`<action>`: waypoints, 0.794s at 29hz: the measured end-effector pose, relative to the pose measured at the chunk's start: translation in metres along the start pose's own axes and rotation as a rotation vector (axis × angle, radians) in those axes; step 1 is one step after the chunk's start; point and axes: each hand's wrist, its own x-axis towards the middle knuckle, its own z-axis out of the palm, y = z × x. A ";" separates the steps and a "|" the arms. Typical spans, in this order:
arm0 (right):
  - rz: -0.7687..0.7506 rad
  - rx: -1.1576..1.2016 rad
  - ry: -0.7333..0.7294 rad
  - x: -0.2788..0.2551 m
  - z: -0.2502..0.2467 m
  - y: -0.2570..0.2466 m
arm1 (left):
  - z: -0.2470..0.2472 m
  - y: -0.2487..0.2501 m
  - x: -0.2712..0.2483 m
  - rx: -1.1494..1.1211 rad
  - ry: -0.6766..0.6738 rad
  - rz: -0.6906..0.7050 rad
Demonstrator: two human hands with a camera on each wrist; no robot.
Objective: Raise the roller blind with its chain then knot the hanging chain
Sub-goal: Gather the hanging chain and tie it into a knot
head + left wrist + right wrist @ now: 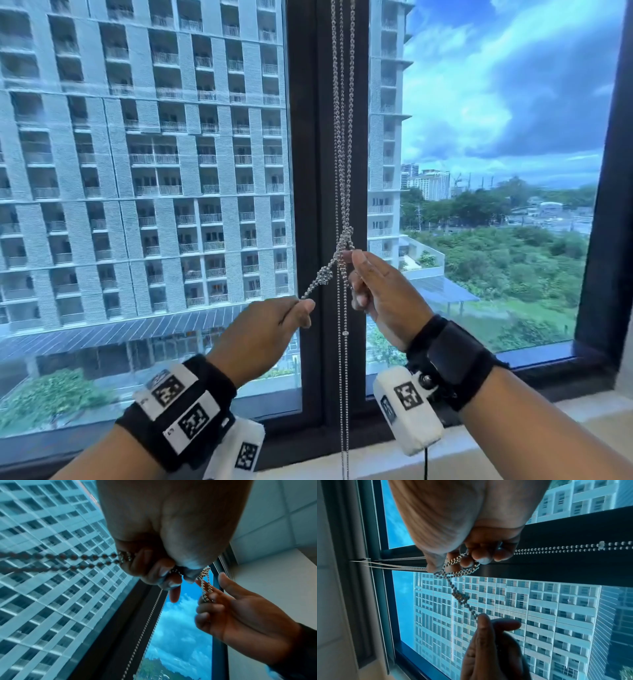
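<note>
The silver bead chain hangs in several strands in front of the dark window mullion. Part of it is twisted into a loose knot, and a smaller tight knot sits on a doubled strand that runs down-left. My left hand pinches the lower end of that doubled strand between thumb and forefinger and holds it taut. My right hand pinches the chain just under the upper knot, its other fingers curled loosely. The right wrist view shows the small knot between both hands. The blind itself is out of view.
The dark mullion stands right behind the chain, with glass panes on either side. Two free strands with a clear connector hang down past the pale window sill. A dark frame post is at the right.
</note>
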 end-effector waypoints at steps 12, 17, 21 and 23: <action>0.307 -0.137 -0.139 -0.027 0.008 0.063 | 0.029 0.003 -0.007 -0.076 -0.094 0.030; 0.350 0.014 -0.156 -0.030 0.011 0.063 | 0.030 0.000 -0.010 -0.012 -0.048 0.029; 0.301 -0.092 -0.160 -0.028 0.021 0.063 | 0.015 0.027 -0.012 0.272 0.164 0.373; 0.170 -0.265 -0.172 -0.028 0.027 0.061 | 0.007 0.043 -0.015 0.321 0.200 0.560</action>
